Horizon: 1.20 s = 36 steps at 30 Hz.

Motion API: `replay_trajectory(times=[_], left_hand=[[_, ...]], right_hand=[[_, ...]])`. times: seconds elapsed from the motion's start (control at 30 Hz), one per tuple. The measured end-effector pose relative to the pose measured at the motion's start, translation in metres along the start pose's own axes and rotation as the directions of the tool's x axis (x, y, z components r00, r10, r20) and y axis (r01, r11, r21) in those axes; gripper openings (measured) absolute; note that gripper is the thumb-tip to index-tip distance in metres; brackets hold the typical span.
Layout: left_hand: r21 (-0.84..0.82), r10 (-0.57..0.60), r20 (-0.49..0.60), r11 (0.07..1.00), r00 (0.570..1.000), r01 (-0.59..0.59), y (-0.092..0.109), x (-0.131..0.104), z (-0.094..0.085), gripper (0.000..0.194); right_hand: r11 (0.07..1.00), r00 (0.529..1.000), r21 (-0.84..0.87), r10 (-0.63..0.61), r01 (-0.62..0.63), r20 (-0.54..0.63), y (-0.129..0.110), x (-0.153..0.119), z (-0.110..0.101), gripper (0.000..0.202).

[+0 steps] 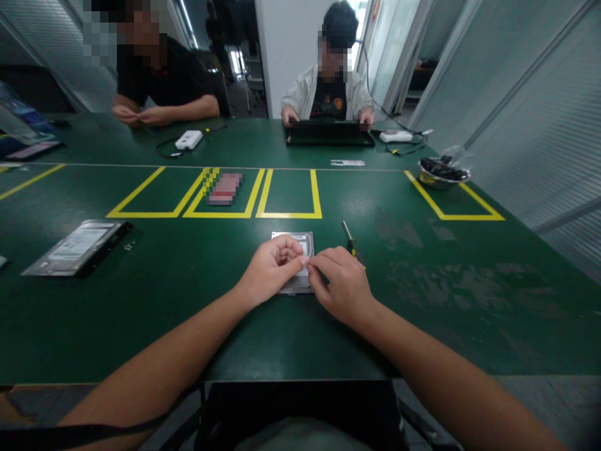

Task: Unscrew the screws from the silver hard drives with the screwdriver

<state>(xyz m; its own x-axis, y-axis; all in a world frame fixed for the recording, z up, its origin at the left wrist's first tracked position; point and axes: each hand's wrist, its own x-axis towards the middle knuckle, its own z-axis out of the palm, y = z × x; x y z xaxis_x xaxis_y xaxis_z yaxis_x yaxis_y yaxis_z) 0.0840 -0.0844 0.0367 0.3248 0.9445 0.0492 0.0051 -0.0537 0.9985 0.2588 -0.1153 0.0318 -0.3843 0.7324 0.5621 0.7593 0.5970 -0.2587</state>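
Long green tabletop (141, 338) fills most of view, patchy marks on its right half; yellow tape outlines (288, 215) along the middle. White wall section (291, 56) centre back, dark opening (216, 37) left of it (chair-like shapes inside, too dim to pin down). Slatted blinds (554, 144) down right side, slatted panel (44, 37) upper left. Dark chair back (30, 88) far left. Bright window light (363, 14) at back. Greyish floor (563, 396) lower right
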Motion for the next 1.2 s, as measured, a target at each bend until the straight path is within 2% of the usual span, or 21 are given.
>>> replay_trajectory(times=[0.2,0.27,0.37,0.53,0.67,0.83,0.93,1.0,1.07,1.2], left_hand=[[0.047,0.078,0.014,0.996,0.997,-0.078,-0.005,-0.002,-0.001,0.019],[0.09,0.136,0.02,0.986,0.99,-0.138,-0.006,-0.004,-0.002,0.017],[0.228,0.253,0.037,0.94,0.967,-0.255,-0.003,-0.006,-0.004,0.014],[0.477,0.449,0.097,0.762,0.888,-0.437,0.003,-0.009,-0.008,0.009],[0.553,0.557,0.142,0.641,0.818,-0.532,0.001,-0.011,-0.01,0.011],[0.569,0.669,0.203,0.513,0.715,-0.643,-0.004,-0.009,-0.012,0.015],[0.56,0.712,0.206,0.476,0.671,-0.678,-0.006,-0.006,-0.012,0.016],[0.568,0.722,0.205,0.462,0.661,-0.681,-0.006,-0.006,-0.011,0.015],[0.593,0.728,0.212,0.434,0.652,-0.678,-0.005,-0.007,-0.011,0.013],[0.672,0.736,0.264,0.323,0.624,-0.666,-0.006,-0.01,-0.011,0.01]], right_hand=[[0.999,1.0,0.03,0.022,-0.022,0.002,0.0,0.0,0.0,0.022],[0.993,0.999,0.113,0.041,-0.039,-0.009,0.002,0.0,-0.001,0.02],[0.944,0.997,0.325,0.074,-0.066,-0.012,0.004,0.002,-0.004,0.016],[0.811,0.988,0.567,0.145,-0.147,0.049,0.007,0.006,-0.008,0.017],[0.715,0.974,0.661,0.185,-0.226,0.133,0.009,0.006,-0.006,0.018],[0.652,0.961,0.706,0.19,-0.277,0.201,0.014,0.005,-0.001,0.019],[0.636,0.958,0.717,0.19,-0.286,0.213,0.015,0.005,0.0,0.02],[0.642,0.958,0.711,0.192,-0.287,0.214,0.015,0.005,0.0,0.02],[0.662,0.959,0.694,0.195,-0.284,0.207,0.015,0.006,-0.001,0.02],[0.728,0.968,0.639,0.171,-0.249,0.183,0.014,0.006,-0.003,0.02]])
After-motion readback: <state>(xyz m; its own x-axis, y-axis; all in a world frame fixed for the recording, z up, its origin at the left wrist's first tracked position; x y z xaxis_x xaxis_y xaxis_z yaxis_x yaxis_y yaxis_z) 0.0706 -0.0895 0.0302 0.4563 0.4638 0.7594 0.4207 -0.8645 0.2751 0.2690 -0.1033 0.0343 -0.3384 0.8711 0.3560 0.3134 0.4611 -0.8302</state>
